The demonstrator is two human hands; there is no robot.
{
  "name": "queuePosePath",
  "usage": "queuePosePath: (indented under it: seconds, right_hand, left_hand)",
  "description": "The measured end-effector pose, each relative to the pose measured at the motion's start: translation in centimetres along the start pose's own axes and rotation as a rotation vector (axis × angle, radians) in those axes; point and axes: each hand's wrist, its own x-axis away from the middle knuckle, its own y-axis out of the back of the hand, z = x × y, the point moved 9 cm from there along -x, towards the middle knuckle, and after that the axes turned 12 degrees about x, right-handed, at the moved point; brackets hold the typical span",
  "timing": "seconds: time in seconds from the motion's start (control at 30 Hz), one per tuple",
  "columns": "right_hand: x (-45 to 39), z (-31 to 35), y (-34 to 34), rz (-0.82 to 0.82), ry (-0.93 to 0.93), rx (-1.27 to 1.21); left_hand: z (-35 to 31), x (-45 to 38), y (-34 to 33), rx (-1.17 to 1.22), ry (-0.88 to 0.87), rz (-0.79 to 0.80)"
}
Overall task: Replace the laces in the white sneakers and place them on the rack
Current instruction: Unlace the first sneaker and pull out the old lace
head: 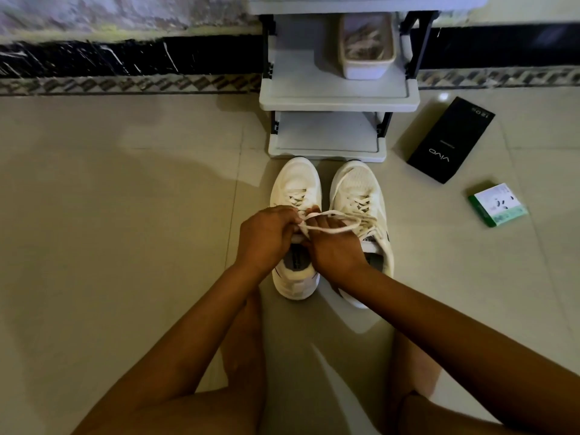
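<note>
Both white sneakers (329, 227) stand on the floor just before the rack (332, 95), each already threaded; the left hand (266, 237) and right hand (335, 246) pinch the lace (332, 226) over the left shoe, seemingly tying; racking remains undone.
</note>
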Motion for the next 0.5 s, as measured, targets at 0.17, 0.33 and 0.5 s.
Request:
queuePosePath:
  seconds: [0.17, 0.33, 0.5]
  right_hand:
    - [0.1, 0.3, 1.0, -0.089, 0.028, -0.042]
    - [-0.2, 0.3, 0.5, -0.043, 0.001, -0.050]
    - [-0.1, 0.0, -0.3, -0.018, -0.030, -0.037]
  left_hand:
    - [-0.2, 0.4, 1.2, 0.384, -0.048, -0.047]
    - [0.7, 0.1, 0.3, 0.180, -0.038, 0.013]
    - [0.1, 0.6, 0.0, 0.012, -0.090, -0.057]
